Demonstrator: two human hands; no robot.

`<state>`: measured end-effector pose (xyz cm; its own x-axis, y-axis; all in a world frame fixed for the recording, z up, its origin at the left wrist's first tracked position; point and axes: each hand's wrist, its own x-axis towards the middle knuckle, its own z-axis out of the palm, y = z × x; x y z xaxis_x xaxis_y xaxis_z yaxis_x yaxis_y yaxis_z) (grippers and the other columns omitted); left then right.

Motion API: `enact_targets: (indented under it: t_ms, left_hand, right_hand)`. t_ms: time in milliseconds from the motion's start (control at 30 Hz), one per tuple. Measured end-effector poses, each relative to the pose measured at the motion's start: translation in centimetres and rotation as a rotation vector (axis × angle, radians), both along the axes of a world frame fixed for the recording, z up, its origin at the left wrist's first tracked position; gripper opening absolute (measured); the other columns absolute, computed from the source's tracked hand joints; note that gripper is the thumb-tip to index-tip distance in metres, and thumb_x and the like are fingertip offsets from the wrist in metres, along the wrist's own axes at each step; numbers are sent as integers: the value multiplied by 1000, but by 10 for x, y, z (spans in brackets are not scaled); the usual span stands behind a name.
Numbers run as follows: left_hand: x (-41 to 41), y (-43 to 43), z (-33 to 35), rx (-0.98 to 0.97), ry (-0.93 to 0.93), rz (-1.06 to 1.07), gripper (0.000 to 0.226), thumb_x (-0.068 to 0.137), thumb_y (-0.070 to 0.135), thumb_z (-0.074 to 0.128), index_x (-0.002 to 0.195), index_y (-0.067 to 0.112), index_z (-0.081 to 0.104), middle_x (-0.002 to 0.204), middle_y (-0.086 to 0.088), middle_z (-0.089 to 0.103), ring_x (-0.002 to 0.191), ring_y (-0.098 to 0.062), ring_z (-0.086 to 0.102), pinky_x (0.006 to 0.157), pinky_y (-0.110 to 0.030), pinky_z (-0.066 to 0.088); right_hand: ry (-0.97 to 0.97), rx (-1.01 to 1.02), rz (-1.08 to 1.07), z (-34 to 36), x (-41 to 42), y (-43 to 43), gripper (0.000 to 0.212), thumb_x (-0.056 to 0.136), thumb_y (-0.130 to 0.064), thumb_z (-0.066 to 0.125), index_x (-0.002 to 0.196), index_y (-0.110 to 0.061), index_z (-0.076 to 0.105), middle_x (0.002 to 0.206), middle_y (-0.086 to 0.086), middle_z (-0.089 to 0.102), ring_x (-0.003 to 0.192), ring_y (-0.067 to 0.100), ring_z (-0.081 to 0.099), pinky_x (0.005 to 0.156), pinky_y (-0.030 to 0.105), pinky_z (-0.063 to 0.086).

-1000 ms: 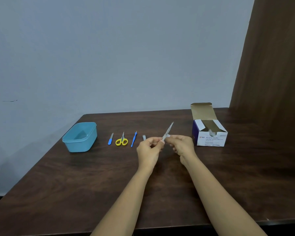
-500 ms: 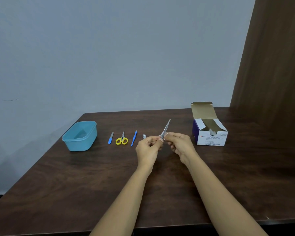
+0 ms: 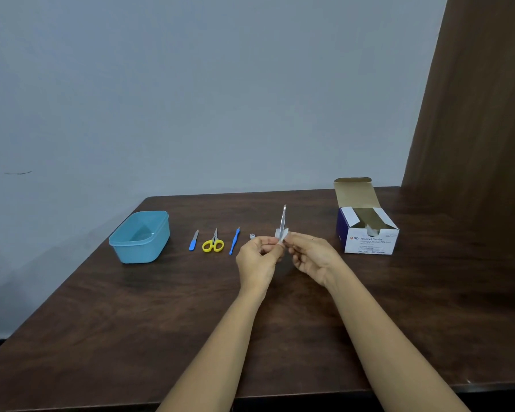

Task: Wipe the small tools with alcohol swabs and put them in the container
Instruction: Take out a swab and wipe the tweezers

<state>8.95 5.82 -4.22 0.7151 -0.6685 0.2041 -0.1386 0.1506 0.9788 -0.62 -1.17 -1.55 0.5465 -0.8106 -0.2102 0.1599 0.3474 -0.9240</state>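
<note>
My left hand pinches the lower end of metal tweezers, which stand almost upright above the table. My right hand presses a small white alcohol swab around the tweezers near their base. On the table to the left lie a blue nail file, yellow-handled scissors, a blue-handled pick and a small metal nail clipper, partly hidden by my left hand. A light blue plastic container stands open at the far left.
An open box of alcohol swabs stands to the right of my hands on the dark wooden table. A grey wall runs behind the table, and a brown curtain hangs at the right.
The tweezers have turned from leaning right to nearly upright. Both hands stay together at the same spot, with the swab still around the tool.
</note>
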Motion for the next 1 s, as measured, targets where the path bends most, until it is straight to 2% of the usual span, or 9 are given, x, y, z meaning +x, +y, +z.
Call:
enact_targets:
  t_ms: [133, 267, 333, 467, 533, 600, 733, 867, 1000]
  left_hand:
    - [-1, -2, -1, 36, -160, 4, 15, 78, 10, 71, 76, 23, 65, 69, 4, 69, 65, -6, 64, 67, -19, 52]
    - [-2, -2, -1, 29, -218, 17, 22, 79, 12, 73, 84, 22, 54, 76, -1, 69, 63, -3, 61, 56, -9, 43]
    - [-1, -3, -2, 38, -236, 23, 32, 79, 13, 75, 88, 21, 45, 78, -3, 70, 64, -4, 62, 55, -9, 42]
    - [1, -1, 0, 17, -286, 5, 34, 78, 18, 77, 86, 22, 43, 78, -2, 70, 64, -4, 62, 55, -9, 43]
    - [3, 0, 4, 7, -225, -17, 31, 75, 28, 78, 86, 21, 50, 75, 1, 69, 65, -4, 62, 58, -11, 45]
    - [6, 0, 8, -25, -42, -38, 21, 79, 32, 73, 90, 18, 62, 80, 1, 70, 77, -10, 66, 69, -19, 53]
    - [15, 2, 17, -12, 301, -175, 26, 93, 31, 57, 100, 11, 72, 101, -2, 73, 98, -15, 66, 87, -29, 54]
    - [20, 7, 24, -9, 418, -355, 32, 96, 37, 53, 98, 11, 73, 93, -1, 73, 89, -13, 64, 91, -30, 48]
    - [21, 8, 25, -45, 410, -460, 28, 94, 34, 56, 87, 16, 77, 89, -2, 71, 81, -12, 61, 86, -30, 45]
  right_hand:
    - [49, -84, -52, -7, 4, -3, 13, 84, -14, 72, 95, -7, 74, 69, -2, 66, 60, 3, 50, 55, 15, 42]
    - [149, -282, -64, -10, 7, -1, 23, 88, -27, 66, 74, -9, 70, 64, 1, 54, 60, 9, 45, 59, 22, 37]
    - [188, -384, -71, -11, 10, 2, 28, 91, -29, 61, 73, -7, 65, 65, 5, 49, 63, 13, 42, 61, 25, 34]
    - [156, -321, -56, -7, 9, 3, 29, 94, -28, 58, 73, -8, 64, 65, 2, 52, 61, 9, 46, 64, 24, 35]
    - [42, -201, -12, -3, 6, 1, 26, 95, -22, 58, 72, -12, 64, 64, -1, 54, 60, 7, 47, 61, 22, 35]
    - [-43, -104, 37, 0, 2, 1, 20, 94, -13, 57, 77, -11, 65, 67, 0, 56, 61, 7, 49, 58, 18, 36]
    - [-31, -69, 172, 3, -1, 5, 14, 93, -6, 57, 82, -8, 64, 68, 0, 59, 62, 6, 51, 59, 17, 38]
    - [11, -76, 271, 6, -3, 9, 8, 91, -13, 62, 86, -10, 68, 70, -1, 62, 65, 6, 52, 63, 20, 41]
    - [11, -67, 286, 8, -4, 11, 10, 91, -18, 61, 92, -10, 67, 71, 0, 61, 65, 7, 52, 65, 20, 42]
